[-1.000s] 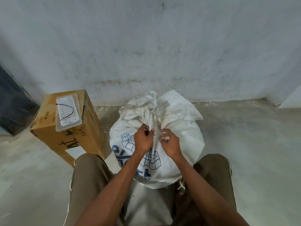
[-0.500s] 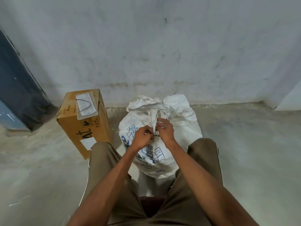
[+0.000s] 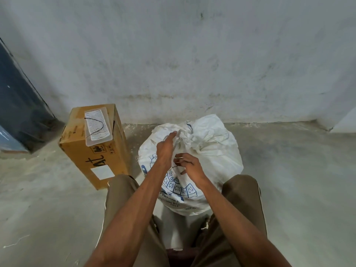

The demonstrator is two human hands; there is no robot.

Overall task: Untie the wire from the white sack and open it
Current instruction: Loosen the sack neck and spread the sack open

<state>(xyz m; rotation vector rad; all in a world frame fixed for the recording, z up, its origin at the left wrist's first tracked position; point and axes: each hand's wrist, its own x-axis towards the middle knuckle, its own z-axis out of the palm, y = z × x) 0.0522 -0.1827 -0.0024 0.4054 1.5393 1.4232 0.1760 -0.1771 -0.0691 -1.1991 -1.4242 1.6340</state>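
Note:
The white sack (image 3: 212,151) with blue print stands on the floor between my knees. Its top is bunched into a crumpled neck (image 3: 183,134). My left hand (image 3: 165,149) reaches up to that neck, fingers closed on the gathered fabric and the index finger stretched along it. My right hand (image 3: 190,165) is lower, against the front of the sack, fingers pinched together. A thin dark wire (image 3: 181,172) curls out from under those fingers. Where the wire's far end lies is hidden by my hands.
A brown cardboard box (image 3: 92,157) stands to the left of the sack, with a clear plastic tray (image 3: 97,126) and a black wire on top. A grey wall (image 3: 192,64) rises right behind the sack. A dark panel (image 3: 17,105) leans at far left. The floor is concrete.
My left hand has moved up to the top of the sack's neck. My right hand has dropped lower and toward me. The neck looks looser and more spread.

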